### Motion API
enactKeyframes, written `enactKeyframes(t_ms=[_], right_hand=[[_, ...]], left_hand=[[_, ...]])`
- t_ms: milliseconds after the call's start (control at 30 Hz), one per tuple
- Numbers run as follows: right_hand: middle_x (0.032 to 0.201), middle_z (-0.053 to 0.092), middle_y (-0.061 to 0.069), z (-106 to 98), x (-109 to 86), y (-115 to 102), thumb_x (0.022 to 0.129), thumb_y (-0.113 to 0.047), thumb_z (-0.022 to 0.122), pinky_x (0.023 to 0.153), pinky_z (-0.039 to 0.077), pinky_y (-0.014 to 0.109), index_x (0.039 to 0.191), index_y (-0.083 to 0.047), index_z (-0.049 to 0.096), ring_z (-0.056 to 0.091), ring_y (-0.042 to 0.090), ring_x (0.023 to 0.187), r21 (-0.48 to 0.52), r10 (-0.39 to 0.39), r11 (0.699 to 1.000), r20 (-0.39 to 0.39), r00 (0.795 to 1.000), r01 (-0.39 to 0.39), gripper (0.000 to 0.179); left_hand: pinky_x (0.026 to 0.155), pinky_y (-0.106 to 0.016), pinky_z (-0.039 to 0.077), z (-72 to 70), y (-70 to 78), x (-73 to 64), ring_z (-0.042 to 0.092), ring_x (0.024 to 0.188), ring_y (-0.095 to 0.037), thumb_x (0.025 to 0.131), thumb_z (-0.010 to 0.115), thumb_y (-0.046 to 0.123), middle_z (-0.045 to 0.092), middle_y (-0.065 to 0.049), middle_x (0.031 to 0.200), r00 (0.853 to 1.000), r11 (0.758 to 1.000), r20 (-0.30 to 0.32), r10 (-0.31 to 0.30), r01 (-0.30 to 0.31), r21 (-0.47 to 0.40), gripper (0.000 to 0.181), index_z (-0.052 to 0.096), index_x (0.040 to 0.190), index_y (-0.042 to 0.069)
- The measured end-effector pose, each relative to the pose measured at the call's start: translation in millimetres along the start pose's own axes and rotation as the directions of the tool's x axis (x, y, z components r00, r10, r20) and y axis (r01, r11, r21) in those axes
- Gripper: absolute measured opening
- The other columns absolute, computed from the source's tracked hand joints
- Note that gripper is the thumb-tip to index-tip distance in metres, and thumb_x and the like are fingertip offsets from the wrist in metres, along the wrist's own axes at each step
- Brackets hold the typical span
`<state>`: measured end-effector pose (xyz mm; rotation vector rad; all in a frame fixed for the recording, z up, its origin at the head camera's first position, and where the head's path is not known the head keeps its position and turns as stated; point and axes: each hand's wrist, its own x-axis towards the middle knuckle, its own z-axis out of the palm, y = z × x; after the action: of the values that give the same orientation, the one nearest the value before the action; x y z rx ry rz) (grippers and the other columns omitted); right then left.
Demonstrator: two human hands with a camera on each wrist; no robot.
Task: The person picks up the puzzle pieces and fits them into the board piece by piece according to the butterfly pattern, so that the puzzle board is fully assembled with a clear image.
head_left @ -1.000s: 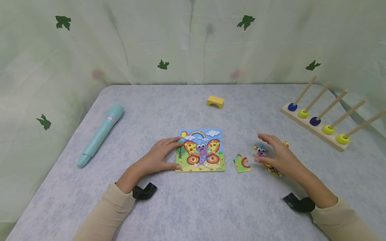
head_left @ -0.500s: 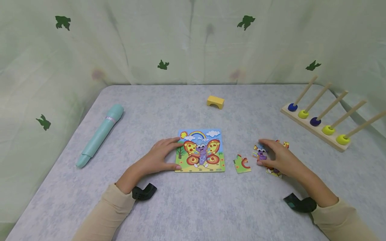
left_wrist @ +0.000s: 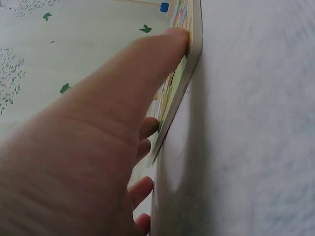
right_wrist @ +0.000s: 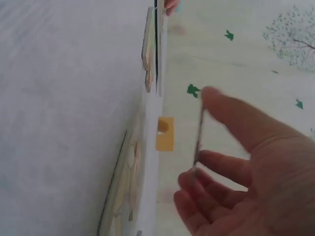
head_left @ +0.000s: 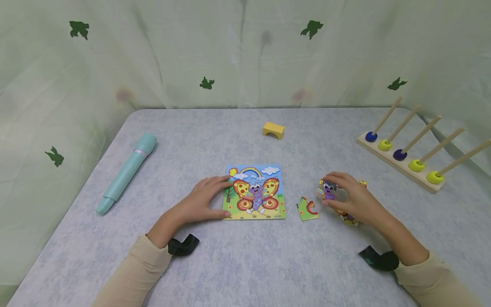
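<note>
A square butterfly puzzle board [head_left: 255, 194] lies flat in the middle of the table. My left hand [head_left: 201, 199] spans its left edge, the thumb near the lower corner and fingertips higher up; in the left wrist view the thumb touches the board [left_wrist: 181, 81] on top. My right hand [head_left: 354, 198] pinches a jigsaw piece [head_left: 328, 190] with a purple character's face. In the right wrist view that piece [right_wrist: 200, 132] appears edge-on between thumb and fingers, raised off the table. Under this hand lie more puzzle pieces [head_left: 348, 218], partly hidden. A green jigsaw piece [head_left: 307, 209] sits between board and hand.
Toward the back stands a yellow arch block [head_left: 273, 130]. A wooden peg rack [head_left: 402, 162] with blue and yellow beads is at the right. At the left lies a pale turquoise tube-shaped object [head_left: 127, 174]. Curtain-like fabric [head_left: 238, 51] hangs behind the table.
My right hand has taken the face piece between thumb and fingers and lifted it, shifting slightly left. The left hand stays at the board's edge.
</note>
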<state>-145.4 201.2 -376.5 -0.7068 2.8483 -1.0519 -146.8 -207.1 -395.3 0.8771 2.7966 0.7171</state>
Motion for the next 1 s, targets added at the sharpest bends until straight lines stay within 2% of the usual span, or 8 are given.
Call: enactKeyframes(t_ms=[100,200,333,567,800,1000], right_hand=[[0.126,0.044,0.013,1.2,3.1,-12.7,0.074,-0.021,0.075,0.079,0.041,0.047,0.123,-0.003,0.052,0.048,0.027,0.099,0.034,-0.067,0.997,-0.049,0.997,0.068,0.058],[0.126,0.044,0.011,4.1,9.9,-27.9,0.074,-0.022,0.074,0.081,0.041,0.046,0.123,-0.004,0.052,0.048,0.025,0.102,0.058,-0.119,0.991,-0.059,0.991,0.122,0.057],[0.127,0.042,0.01,12.0,22.6,-48.3,0.075,-0.024,0.073,0.085,0.042,0.044,0.125,-0.006,0.052,0.044,0.024,0.11,0.103,-0.154,0.982,-0.025,0.988,0.156,0.057],[0.13,0.04,0.012,38.2,49.7,-76.5,0.076,-0.021,0.073,0.092,0.037,0.044,0.126,-0.004,0.05,0.039,0.026,0.118,0.13,-0.232,0.966,0.052,0.971,0.224,0.058],[0.13,0.041,0.012,69.2,74.4,-83.1,0.079,-0.027,0.07,0.094,0.036,0.042,0.126,-0.004,0.05,0.037,0.026,0.119,0.084,-0.229,0.973,0.18,0.957,0.217,0.056],[0.13,0.042,0.011,86.2,84.7,-78.5,0.081,-0.03,0.068,0.096,0.033,0.042,0.125,-0.005,0.052,0.037,0.027,0.12,0.036,-0.217,0.976,0.231,0.948,0.215,0.053]], left_hand=[[0.103,-0.047,0.012,0.5,3.1,0.2,0.018,0.13,-0.026,0.073,0.067,0.048,0.026,-0.002,0.144,1.0,1.0,-0.002,0.014,-0.014,0.012,0.081,0.033,0.139,0.013],[0.102,-0.049,0.013,1.8,7.5,1.0,0.019,0.13,-0.027,0.074,0.066,0.046,0.028,-0.002,0.143,0.999,0.998,0.007,0.052,-0.052,0.019,0.08,0.033,0.139,0.014],[0.101,-0.049,0.016,4.1,13.1,1.5,0.02,0.13,-0.026,0.077,0.062,0.052,0.031,0.0,0.142,0.995,0.995,0.038,0.093,-0.094,0.041,0.075,0.038,0.138,0.016],[0.102,-0.047,0.016,4.1,16.1,0.5,0.022,0.13,-0.024,0.078,0.062,0.052,0.034,0.0,0.141,0.994,0.993,0.042,0.098,-0.1,0.065,0.071,0.042,0.136,0.017],[0.102,-0.046,0.015,5.2,21.3,1.8,0.023,0.129,-0.025,0.079,0.06,0.049,0.033,-0.001,0.141,0.994,0.988,0.036,0.101,-0.105,0.117,0.067,0.043,0.134,0.014],[0.105,-0.043,0.013,6.4,29.0,2.4,0.026,0.129,-0.019,0.08,0.059,0.042,0.034,-0.004,0.139,0.993,0.987,0.047,0.107,-0.112,0.112,0.067,0.041,0.133,0.007]])
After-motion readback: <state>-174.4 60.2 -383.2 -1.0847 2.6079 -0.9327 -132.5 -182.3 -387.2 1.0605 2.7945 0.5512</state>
